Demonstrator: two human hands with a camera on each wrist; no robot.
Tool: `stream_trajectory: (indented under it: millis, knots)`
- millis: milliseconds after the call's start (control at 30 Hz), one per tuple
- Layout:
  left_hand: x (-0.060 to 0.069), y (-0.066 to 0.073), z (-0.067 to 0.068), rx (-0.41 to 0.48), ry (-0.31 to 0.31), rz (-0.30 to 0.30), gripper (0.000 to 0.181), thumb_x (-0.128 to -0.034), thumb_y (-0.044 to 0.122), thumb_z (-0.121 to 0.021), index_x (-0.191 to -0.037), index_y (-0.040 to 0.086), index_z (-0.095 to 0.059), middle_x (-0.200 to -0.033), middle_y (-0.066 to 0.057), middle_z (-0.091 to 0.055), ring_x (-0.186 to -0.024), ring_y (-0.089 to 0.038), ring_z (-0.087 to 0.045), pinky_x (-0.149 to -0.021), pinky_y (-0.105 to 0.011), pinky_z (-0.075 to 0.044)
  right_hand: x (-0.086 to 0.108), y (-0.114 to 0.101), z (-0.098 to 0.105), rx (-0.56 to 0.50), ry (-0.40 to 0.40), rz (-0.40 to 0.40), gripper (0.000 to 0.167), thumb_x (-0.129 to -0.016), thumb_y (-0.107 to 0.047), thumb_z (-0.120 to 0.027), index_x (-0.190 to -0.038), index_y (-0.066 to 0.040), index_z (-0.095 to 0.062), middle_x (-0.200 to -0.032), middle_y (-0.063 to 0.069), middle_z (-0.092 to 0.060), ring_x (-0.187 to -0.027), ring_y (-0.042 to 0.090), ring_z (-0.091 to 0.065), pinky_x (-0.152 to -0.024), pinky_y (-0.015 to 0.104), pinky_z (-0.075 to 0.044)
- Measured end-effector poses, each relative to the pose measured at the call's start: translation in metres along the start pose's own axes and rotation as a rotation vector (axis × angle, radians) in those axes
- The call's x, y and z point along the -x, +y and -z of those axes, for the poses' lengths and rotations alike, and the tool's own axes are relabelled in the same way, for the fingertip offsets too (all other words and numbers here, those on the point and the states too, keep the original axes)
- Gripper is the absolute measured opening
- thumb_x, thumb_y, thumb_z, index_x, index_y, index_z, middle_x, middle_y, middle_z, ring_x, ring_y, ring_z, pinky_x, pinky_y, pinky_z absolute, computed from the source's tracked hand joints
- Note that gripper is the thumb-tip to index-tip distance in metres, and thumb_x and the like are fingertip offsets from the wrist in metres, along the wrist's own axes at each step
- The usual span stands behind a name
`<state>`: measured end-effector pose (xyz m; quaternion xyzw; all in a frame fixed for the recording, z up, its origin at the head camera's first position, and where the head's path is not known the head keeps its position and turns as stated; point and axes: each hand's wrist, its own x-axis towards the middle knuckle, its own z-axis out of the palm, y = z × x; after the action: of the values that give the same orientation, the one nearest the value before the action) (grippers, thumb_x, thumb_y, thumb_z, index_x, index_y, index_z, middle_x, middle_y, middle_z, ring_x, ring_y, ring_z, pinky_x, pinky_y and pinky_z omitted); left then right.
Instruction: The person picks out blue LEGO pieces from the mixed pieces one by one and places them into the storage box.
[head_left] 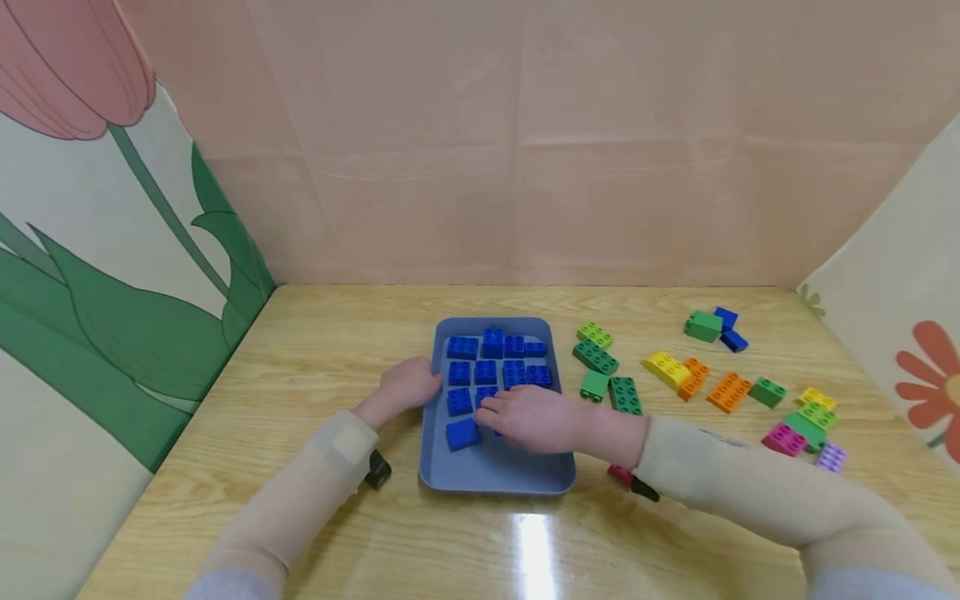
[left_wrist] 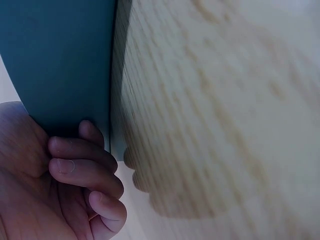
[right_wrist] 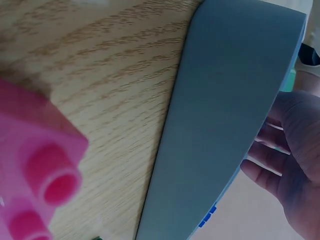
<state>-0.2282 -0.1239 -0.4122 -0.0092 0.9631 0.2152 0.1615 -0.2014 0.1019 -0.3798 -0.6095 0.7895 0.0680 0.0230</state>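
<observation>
A blue-grey tray point(head_left: 495, 477) stands mid-table with rows of blue toy bricks point(head_left: 459, 372) in it. At its left side, my left hand point(head_left: 408, 383) holds the rim; in the left wrist view its bent fingers point(left_wrist: 82, 172) lie by the tray's outer wall point(left_wrist: 65, 60), the thumb out of sight. My right hand point(head_left: 528, 417) reaches palm down over the tray from the right, fingertips on or just above the blue bricks. From the right wrist, the fingers point(right_wrist: 267, 155) look loosely extended beyond the tray wall point(right_wrist: 225, 100), which hides what the tips touch.
Green bricks point(head_left: 626, 395) lie just right of the tray. Farther right are orange bricks point(head_left: 729, 392), a yellow brick point(head_left: 667, 369), a magenta brick point(head_left: 784, 439) and two blue bricks point(head_left: 734, 340). A pink brick point(right_wrist: 40, 165) sits near the right wrist.
</observation>
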Motion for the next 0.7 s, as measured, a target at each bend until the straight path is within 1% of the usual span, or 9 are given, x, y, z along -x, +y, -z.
stream_trajectory:
  millis: [200,400,533,633,700]
  knots:
    - [0.000,0.001,-0.001,-0.005,0.009,-0.005,0.031,-0.1000,0.027,-0.049,-0.075,0.011,-0.057,-0.065,-0.002,-0.052,-0.056,-0.016,-0.049,-0.052,-0.028,-0.038,-0.002,0.000,-0.002,-0.017,-0.028,-0.020,0.033,-0.093,-0.016,-0.066,-0.125,-0.010,-0.057,-0.111,0.003,-0.066,-0.097,0.014,-0.063,-0.083,0.031,-0.051]
    - [0.000,0.001,-0.001,0.003,0.002,0.003,0.032,-0.1001,0.027,-0.049,-0.075,0.010,-0.058,-0.064,-0.002,-0.052,-0.055,-0.015,-0.048,-0.052,-0.028,-0.038,-0.002,0.001,-0.006,-0.026,-0.042,-0.025,0.033,-0.093,-0.015,-0.065,-0.124,-0.010,-0.057,-0.109,0.002,-0.065,-0.095,0.012,-0.062,-0.081,0.029,-0.051]
    - [0.000,0.000,-0.001,0.004,0.000,0.006,0.032,-0.1002,0.027,-0.049,-0.075,0.010,-0.058,-0.064,-0.002,-0.052,-0.055,-0.015,-0.048,-0.052,-0.028,-0.038,0.001,0.001,-0.005,-0.036,-0.026,-0.029,0.034,-0.092,-0.016,-0.067,-0.125,-0.011,-0.057,-0.108,0.001,-0.065,-0.092,0.011,-0.062,-0.080,0.028,-0.051]
    - [0.001,0.000,0.000,0.003,0.002,0.004,0.032,-0.1002,0.027,-0.048,-0.075,0.010,-0.058,-0.064,-0.002,-0.052,-0.055,-0.015,-0.048,-0.052,-0.028,-0.038,0.005,0.002,0.000,-0.061,0.000,-0.043,0.035,-0.091,-0.018,-0.068,-0.125,-0.011,-0.058,-0.110,0.002,-0.065,-0.095,0.013,-0.063,-0.082,0.031,-0.051]
    - [0.001,0.000,0.000,0.001,0.003,0.001,0.032,-0.1002,0.027,-0.048,-0.074,0.010,-0.058,-0.063,-0.002,-0.051,-0.054,-0.015,-0.048,-0.052,-0.028,-0.037,0.009,0.004,0.003,-0.077,0.030,-0.056,0.034,-0.092,-0.020,-0.068,-0.124,-0.011,-0.059,-0.110,0.002,-0.065,-0.098,0.014,-0.062,-0.083,0.033,-0.051]
